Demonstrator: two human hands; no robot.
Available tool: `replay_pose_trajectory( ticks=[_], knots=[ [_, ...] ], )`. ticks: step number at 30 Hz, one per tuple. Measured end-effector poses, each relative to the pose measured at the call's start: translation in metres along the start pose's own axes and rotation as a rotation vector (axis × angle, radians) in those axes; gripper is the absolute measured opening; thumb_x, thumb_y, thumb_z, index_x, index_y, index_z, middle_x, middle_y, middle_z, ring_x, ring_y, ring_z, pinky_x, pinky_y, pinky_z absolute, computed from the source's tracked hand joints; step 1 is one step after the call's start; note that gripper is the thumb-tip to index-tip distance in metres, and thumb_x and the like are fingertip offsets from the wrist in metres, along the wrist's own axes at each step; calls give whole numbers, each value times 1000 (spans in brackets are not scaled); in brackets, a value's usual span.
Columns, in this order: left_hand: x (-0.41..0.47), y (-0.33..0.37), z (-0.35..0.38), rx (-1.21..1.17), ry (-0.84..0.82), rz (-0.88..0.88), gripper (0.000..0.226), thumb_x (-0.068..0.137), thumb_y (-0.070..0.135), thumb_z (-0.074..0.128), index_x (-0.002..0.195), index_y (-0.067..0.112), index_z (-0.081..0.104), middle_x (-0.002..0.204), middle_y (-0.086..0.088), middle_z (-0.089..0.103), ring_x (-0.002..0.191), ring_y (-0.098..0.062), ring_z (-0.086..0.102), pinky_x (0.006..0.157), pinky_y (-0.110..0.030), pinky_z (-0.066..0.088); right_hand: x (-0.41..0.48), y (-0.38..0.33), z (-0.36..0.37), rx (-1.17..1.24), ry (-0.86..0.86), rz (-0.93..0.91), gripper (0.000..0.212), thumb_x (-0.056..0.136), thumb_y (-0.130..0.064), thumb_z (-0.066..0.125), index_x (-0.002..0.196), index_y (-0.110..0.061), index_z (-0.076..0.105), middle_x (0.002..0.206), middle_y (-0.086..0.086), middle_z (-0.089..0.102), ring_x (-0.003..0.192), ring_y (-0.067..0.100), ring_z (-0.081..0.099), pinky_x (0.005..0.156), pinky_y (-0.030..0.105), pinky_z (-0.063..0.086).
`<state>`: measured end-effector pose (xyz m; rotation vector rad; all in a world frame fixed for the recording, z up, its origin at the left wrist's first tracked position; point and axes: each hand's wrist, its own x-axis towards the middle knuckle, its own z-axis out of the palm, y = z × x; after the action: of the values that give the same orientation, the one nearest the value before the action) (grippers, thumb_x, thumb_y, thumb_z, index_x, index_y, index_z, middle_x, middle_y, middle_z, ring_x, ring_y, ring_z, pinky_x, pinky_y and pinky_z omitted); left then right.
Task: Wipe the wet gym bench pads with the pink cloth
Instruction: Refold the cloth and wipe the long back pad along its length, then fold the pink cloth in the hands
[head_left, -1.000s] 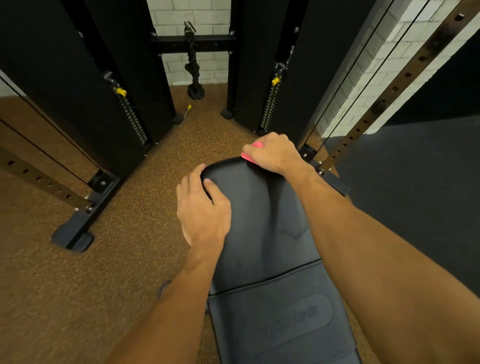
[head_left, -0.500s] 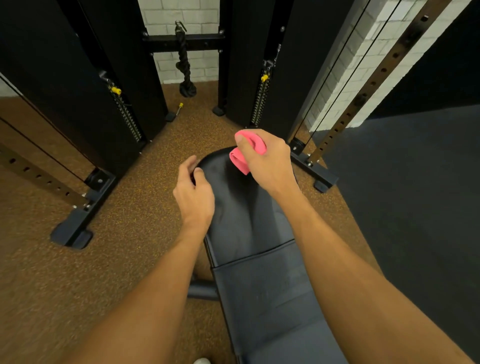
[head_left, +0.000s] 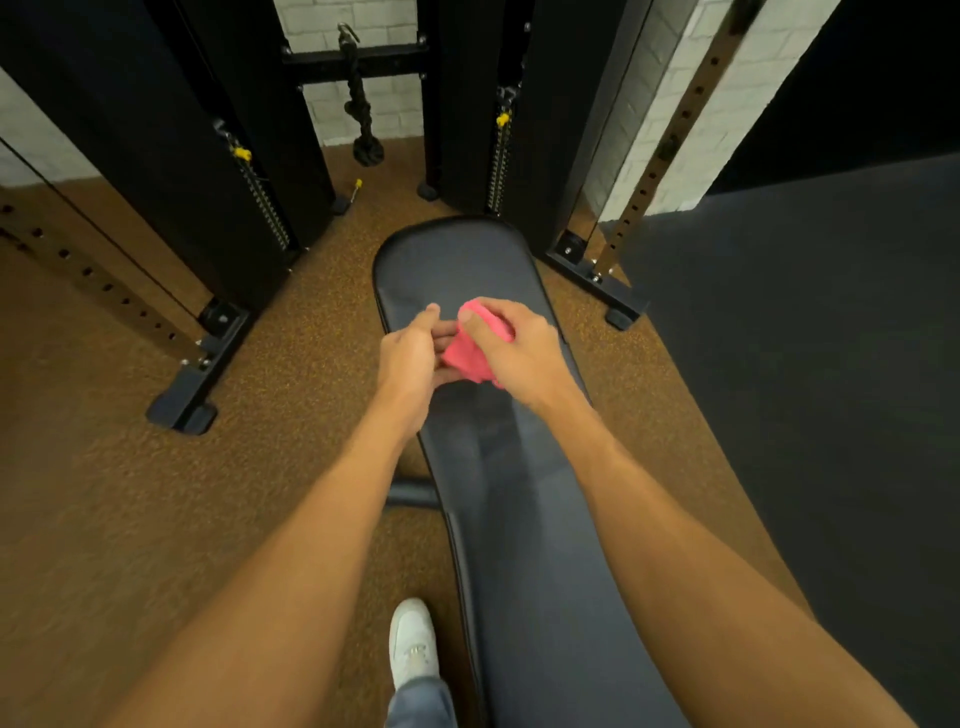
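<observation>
**Pink cloth bunched in hand over the bench**

The pink cloth (head_left: 470, 353) is a crumpled wad above the dark padded surface (head_left: 457, 265), near its rounded far end. The right hand (head_left: 519, 348) has its grip clamped round the cloth. The left hand (head_left: 410, 353) touches its edge; whether that grip is closed I cannot tell. Brown speckled floor (head_left: 130, 493) lies on the left, a dark mat (head_left: 805, 364) on the right, and black machine uprights (head_left: 208, 156) stand just beyond.

No readable text, labels, brands, numbers or signs anywhere in view.
</observation>
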<state>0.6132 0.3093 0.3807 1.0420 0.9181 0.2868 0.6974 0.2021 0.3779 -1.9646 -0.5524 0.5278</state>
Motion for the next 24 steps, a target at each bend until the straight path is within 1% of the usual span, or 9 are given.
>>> replay_pose_trajectory(
  ticks=[3, 5, 8, 9, 11, 15, 20, 22, 24],
  knots=[
    [-55, -29, -4, -1, -27, -67, 38, 108, 36, 57, 110, 2, 73, 103, -18, 79, 94, -28, 79, 71, -34, 64, -57, 6, -18, 176, -65, 194, 44, 100, -60, 53, 120, -29, 77, 124, -7, 67, 118, 13, 62, 100, 33, 46],
    [-90, -46, -8, 11, -39, -79, 34, 104, 38, 65, 112, 6, 73, 109, -15, 79, 97, -26, 78, 73, -34, 64, -89, 10, -27, 206, -54, 241, 47, 94, -56, 54, 119, -25, 78, 125, -5, 69, 119, 15, 63, 107, 41, 48],
    [-139, -73, -19, 66, -33, -74, 43, 94, 43, 78, 114, 5, 73, 111, -14, 79, 102, -25, 79, 76, -38, 66, -136, 23, -37, 156, -91, 183, 36, 103, -20, 53, 130, -18, 76, 138, 2, 70, 132, 17, 61, 119, 38, 45],
    [-153, -82, -23, 76, -27, -74, 49, 91, 44, 82, 116, 3, 73, 112, -15, 79, 104, -26, 78, 76, -38, 66, -150, 28, -39, 127, -90, 169, 40, 100, -8, 52, 132, -15, 75, 139, 3, 70, 133, 18, 61, 119, 36, 46],
    [-169, -94, -26, 98, -9, -69, 49, 87, 40, 86, 114, 2, 72, 113, -16, 79, 104, -27, 78, 75, -38, 66, -167, 40, -39, 77, -94, 128, 45, 97, 3, 54, 135, -11, 73, 136, 6, 72, 130, 18, 65, 116, 33, 49],
    [-218, -125, -50, 165, 40, -75, 41, 87, 27, 88, 117, 5, 71, 114, -14, 76, 102, -26, 76, 79, -41, 66, -220, 62, -25, 145, -169, 151, 39, 98, 4, 70, 136, -2, 69, 133, 13, 72, 119, 16, 67, 109, 30, 53],
    [-263, -165, -94, 266, 55, -118, 39, 90, 20, 84, 123, 5, 70, 117, -15, 75, 103, -27, 75, 84, -45, 65, -284, 82, -3, 231, -231, 262, 47, 90, 1, 82, 135, -1, 69, 117, 11, 73, 107, 18, 70, 90, 27, 59],
    [-277, -181, -111, 308, 54, -127, 38, 92, 22, 83, 125, 6, 71, 117, -14, 75, 104, -27, 75, 81, -42, 66, -305, 89, 9, 212, -242, 288, 47, 88, -1, 85, 133, -4, 71, 114, 9, 74, 106, 19, 71, 91, 31, 60],
    [-286, -200, -131, 365, 54, -136, 30, 93, 23, 81, 119, 9, 73, 116, -12, 76, 104, -26, 76, 82, -40, 66, -327, 95, 24, 190, -229, 307, 46, 85, -3, 88, 129, -7, 74, 112, 9, 76, 106, 21, 72, 98, 38, 61]
  ],
)
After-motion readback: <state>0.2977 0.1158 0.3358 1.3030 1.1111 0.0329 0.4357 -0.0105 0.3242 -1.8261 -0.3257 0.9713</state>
